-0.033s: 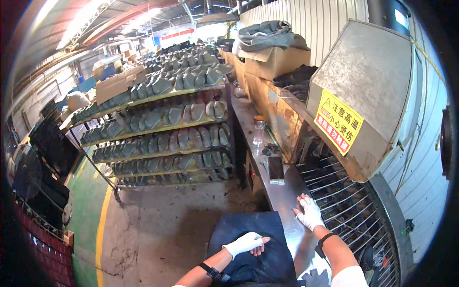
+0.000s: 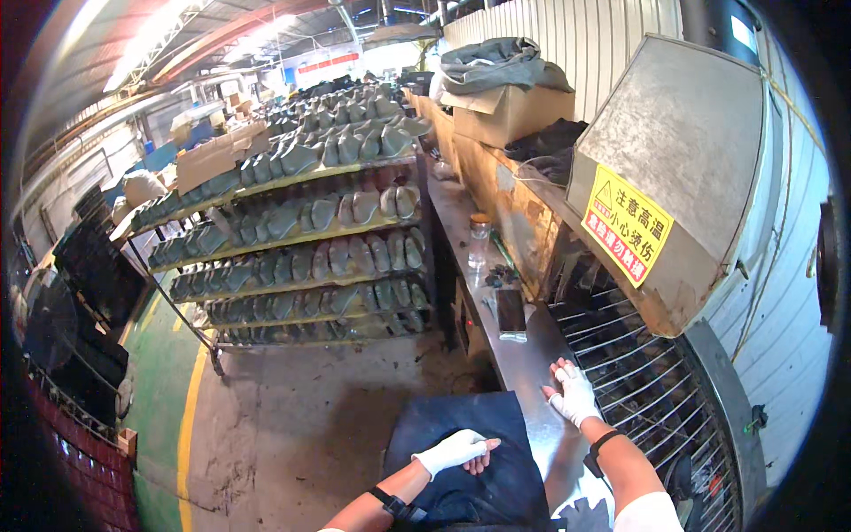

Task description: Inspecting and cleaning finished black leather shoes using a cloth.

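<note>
My left hand (image 2: pixel 459 450), in a white fingerless glove, rests over the dark blue apron (image 2: pixel 470 412) on my lap. Its fingers are curled in and nothing shows in them. In a matching glove, my right hand (image 2: pixel 573 392) lies palm down on the metal ledge (image 2: pixel 532 365), fingers stretched forward and holding nothing. Right beside it run the metal bars of a conveyor (image 2: pixel 634 363). Farther up the ledge lies a dark flat phone-like object (image 2: pixel 511 312). Beyond that are small black pieces (image 2: pixel 503 277) and a clear jar with an orange lid (image 2: pixel 479 241).
A wheeled rack (image 2: pixel 292 232) at left carries rows of grey-green foot-shaped forms on several shelves. A metal hood (image 2: pixel 674 124) with a yellow warning sign (image 2: pixel 629 226) overhangs the conveyor. A cardboard box (image 2: pixel 510 111) topped with grey cloth stands behind the ledge.
</note>
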The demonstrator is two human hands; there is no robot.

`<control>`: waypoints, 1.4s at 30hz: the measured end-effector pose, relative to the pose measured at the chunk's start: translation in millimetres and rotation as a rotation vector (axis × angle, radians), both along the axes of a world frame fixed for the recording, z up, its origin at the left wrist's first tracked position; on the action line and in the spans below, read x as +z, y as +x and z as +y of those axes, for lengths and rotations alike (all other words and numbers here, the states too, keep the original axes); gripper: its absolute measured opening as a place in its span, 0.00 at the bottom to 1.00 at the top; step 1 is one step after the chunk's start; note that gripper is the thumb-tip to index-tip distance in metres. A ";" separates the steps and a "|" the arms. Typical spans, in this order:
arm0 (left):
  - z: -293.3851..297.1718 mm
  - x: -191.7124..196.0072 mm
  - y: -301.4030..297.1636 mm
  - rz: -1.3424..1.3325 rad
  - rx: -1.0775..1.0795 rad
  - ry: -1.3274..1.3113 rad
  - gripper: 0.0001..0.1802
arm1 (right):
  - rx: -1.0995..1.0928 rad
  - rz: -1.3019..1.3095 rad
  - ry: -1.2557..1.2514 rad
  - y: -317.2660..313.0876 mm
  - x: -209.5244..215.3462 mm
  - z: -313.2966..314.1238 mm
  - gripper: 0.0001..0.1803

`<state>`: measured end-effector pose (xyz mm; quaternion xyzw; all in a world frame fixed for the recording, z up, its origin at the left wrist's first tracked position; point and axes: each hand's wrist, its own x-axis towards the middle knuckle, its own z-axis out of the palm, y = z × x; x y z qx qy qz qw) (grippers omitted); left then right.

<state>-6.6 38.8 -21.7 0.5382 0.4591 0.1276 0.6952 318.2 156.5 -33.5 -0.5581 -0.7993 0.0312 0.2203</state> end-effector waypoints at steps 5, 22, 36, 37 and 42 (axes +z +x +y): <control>2.0 -3.4 -0.8 -0.012 0.000 -0.007 0.36 | -0.009 -0.008 -0.029 -1.5 0.6 2.3 0.34; -1.2 -2.0 0.2 -0.006 -0.006 -0.012 0.37 | 0.002 -0.006 -0.044 -0.4 1.9 -0.1 0.35; 1.4 -1.1 -1.5 -0.006 -0.005 0.002 0.36 | -0.004 -0.003 -0.060 -2.0 4.4 2.6 0.35; 1.3 -0.6 -1.2 -0.009 -0.004 -0.001 0.36 | -0.003 -0.006 -0.055 -1.5 4.2 2.7 0.35; 1.9 -1.0 -0.4 -0.009 -0.006 -0.004 0.36 | -0.016 -0.017 -0.053 0.6 1.0 2.4 0.34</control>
